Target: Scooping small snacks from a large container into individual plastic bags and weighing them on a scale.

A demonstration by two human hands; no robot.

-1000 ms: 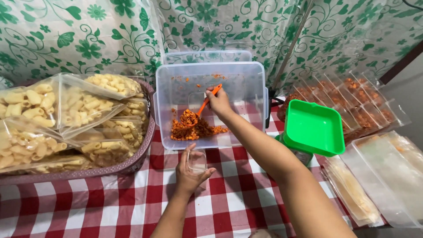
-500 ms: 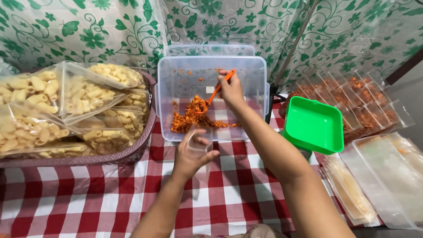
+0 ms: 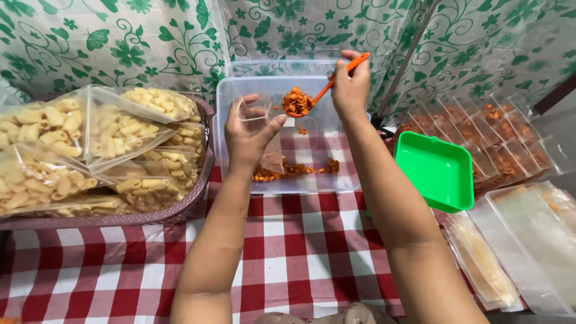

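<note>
At nine o'clock a brown woven basket [image 3: 198, 201] sits on the red-and-white checked surface [image 3: 300, 252], heaped with clear glossy bags of pasta [image 3: 72, 144]. Just right of it the left hand [image 3: 249, 135] is raised, forearm reaching up from six o'clock, fingers curled around a small clear plastic bag [image 3: 264, 135] that hangs open-mouthed above a clear rectangular tub [image 3: 225, 120]. At the bag's two o'clock, the right hand [image 3: 351, 87] pinches the handle of an orange spoon [image 3: 318, 96] with closed fingers; its bowl, heaped with crumbly orange snack, hangs just beside the bag's mouth. More crumbs [image 3: 288, 171] lie along the tub's near wall. At three o'clock stands a square green tray [image 3: 435, 171], near the right forearm, then flat filled packets [image 3: 504, 141] and stacked empty sleeves [image 3: 528, 240] toward the edge. Bare cloth lies between the forearms.
</note>
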